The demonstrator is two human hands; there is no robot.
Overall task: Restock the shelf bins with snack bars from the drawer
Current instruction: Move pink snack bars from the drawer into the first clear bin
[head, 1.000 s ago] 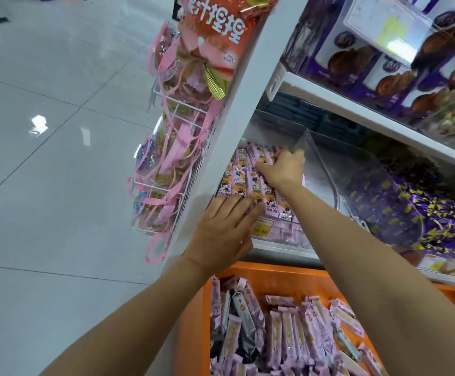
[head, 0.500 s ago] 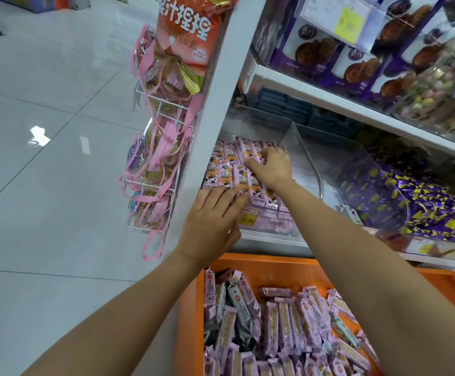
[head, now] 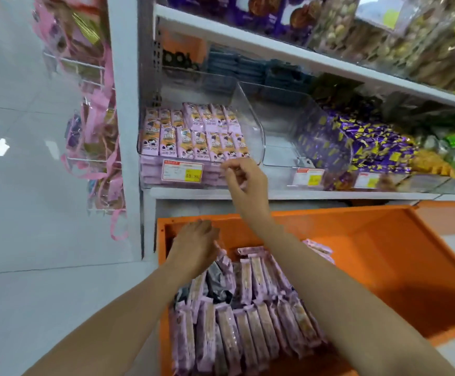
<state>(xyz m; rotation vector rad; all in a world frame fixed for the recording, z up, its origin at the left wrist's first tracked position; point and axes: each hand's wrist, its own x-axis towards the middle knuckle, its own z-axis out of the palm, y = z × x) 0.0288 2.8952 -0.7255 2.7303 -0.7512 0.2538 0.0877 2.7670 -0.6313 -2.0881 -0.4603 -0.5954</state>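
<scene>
The orange drawer (head: 383, 253) stands pulled out below the lowest shelf (head: 288, 195), and its left half is packed with pale purple snack bars (head: 248, 321), most of them standing on edge in rows, with a few lying crooked toward the back. The left hand (head: 195, 245) reaches down into the drawer's back left corner, the back of the hand facing the camera. Its fingers (head: 212, 240) bend downward onto the end of the rearmost bars; whether they actually grip one cannot be told, since the hand hides its own fingertips. The right hand (head: 244, 180) hovers above the drawer, just in front of the clear shelf bin (head: 253, 123) at the left end of the shelf. Its fingers are loosely curled, with thumb and forefinger near each other, and they hold nothing (the outline is a little blurred). That bin is filled with the same kind of bar: two neat rows of pink-and-orange printed wrappers (head: 193, 131) lie face up on top, and more layers show through the front wall behind a red-edged price tag (head: 182, 170) with a yellow patch. Further right on the shelf, well apart from both hands, a neighbouring clear bin holds purple-and-yellow wrapped sweets (head: 362, 142). On the end of the shelving unit, to the left, a wire rack (head: 85, 158) carries packets tied with pink ribbons above the pale tiled floor (head: 17, 213).
</scene>
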